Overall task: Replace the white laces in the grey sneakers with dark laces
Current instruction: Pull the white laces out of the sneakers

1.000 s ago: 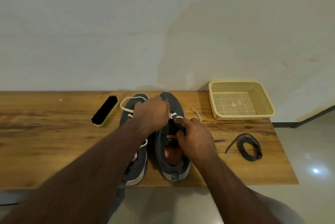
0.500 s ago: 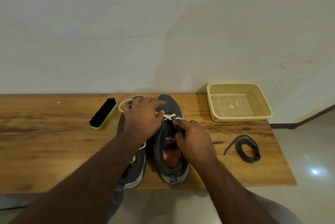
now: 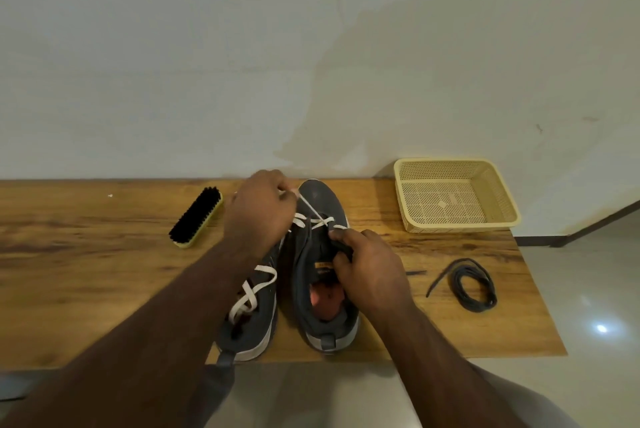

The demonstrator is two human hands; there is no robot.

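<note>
1. The left hand [image 3: 258, 216] pinches the white lace [image 3: 313, 212] of the right sneaker [image 3: 320, 271], drawing it taut toward the far left, near the toe.
2. The right hand [image 3: 370, 271] grips that shoe's tongue and eyelet edge, steadying it on the wooden table [image 3: 86, 271].
3. The left sneaker [image 3: 256, 316] sits just beside it, fully laced in white; the dark laces [image 3: 472, 285] lie coiled on the right, near the yellow basket [image 3: 453, 195].
4. Risk: a hard tug may snag the lace tip in an eyelet and drag the shoe into its neighbour, or toward the brush [image 3: 195, 216].
</note>
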